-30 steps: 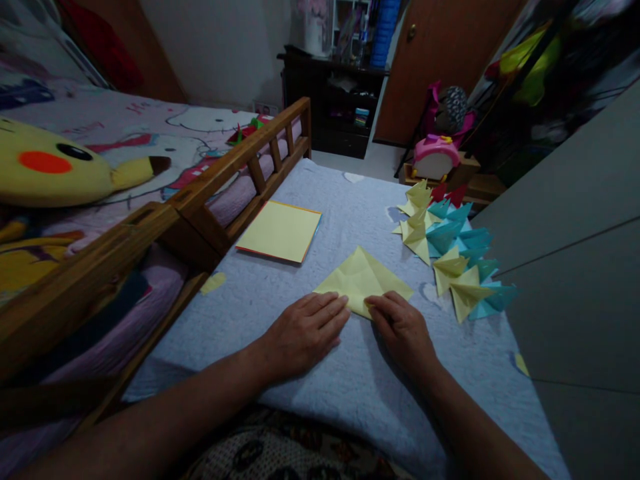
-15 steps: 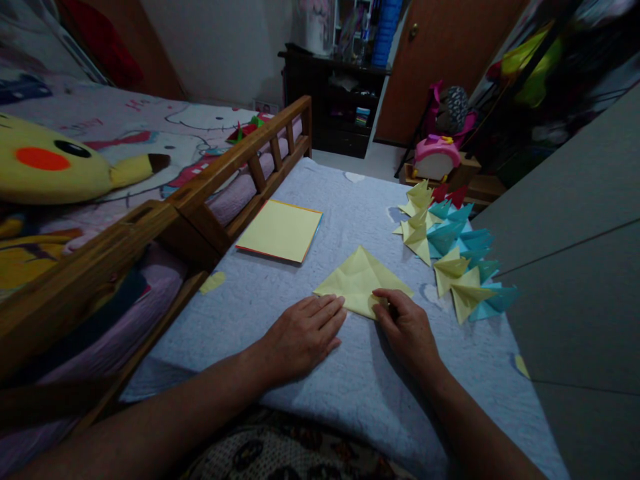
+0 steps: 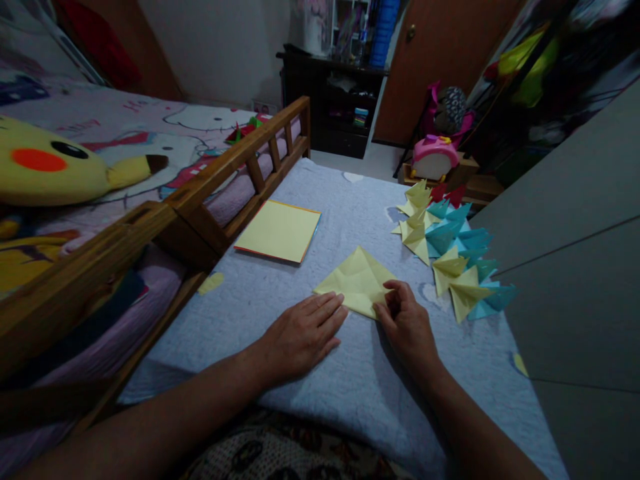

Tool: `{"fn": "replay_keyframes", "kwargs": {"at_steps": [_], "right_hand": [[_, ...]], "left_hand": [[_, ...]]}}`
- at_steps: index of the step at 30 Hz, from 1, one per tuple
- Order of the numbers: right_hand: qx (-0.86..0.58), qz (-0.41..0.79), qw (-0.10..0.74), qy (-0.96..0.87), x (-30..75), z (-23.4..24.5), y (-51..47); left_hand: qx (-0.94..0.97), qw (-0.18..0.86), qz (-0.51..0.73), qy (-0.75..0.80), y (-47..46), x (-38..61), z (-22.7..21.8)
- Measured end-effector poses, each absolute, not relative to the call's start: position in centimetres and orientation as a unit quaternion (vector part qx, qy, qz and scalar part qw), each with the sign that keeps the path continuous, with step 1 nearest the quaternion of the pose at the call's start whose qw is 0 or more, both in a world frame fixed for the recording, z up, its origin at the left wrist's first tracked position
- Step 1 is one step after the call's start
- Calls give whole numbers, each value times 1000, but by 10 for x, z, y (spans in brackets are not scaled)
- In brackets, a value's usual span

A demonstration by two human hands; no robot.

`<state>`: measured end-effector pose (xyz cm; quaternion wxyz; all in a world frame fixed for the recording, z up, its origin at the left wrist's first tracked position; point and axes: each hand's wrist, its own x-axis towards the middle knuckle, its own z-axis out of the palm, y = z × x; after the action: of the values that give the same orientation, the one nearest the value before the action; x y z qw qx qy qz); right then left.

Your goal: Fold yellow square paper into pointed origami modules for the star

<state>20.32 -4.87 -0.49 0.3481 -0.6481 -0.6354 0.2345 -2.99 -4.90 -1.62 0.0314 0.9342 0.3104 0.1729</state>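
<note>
A pale yellow folded paper [image 3: 357, 279] lies on the light blue quilt [image 3: 325, 373] in front of me. My left hand [image 3: 303, 332] lies flat, fingers stretched, its fingertips on the paper's near left edge. My right hand [image 3: 407, 323] has its fingers curled and pinches the paper's right corner, lifting it slightly. A stack of square sheets [image 3: 278, 231], yellow on top, lies further back on the left.
Several folded yellow and blue paper pieces [image 3: 450, 257] sit in a row at the right, beside a grey panel [image 3: 575, 267]. A wooden bed rail [image 3: 200, 193] runs along the left, with a yellow plush toy [image 3: 55, 163] behind it. Dark shelves [image 3: 335, 100] and a door stand at the back.
My right hand moved from the paper's near point along its edge to the right corner and closed on it. My left hand stayed flat in place.
</note>
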Motion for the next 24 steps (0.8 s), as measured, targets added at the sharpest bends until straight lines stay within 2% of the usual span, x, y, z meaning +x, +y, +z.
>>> {"fn": "replay_keyframes", "kwargs": {"at_steps": [24], "right_hand": [[-649, 227, 332, -646, 204, -8, -50]], "left_hand": [[931, -6, 228, 286, -51, -27, -13]]}}
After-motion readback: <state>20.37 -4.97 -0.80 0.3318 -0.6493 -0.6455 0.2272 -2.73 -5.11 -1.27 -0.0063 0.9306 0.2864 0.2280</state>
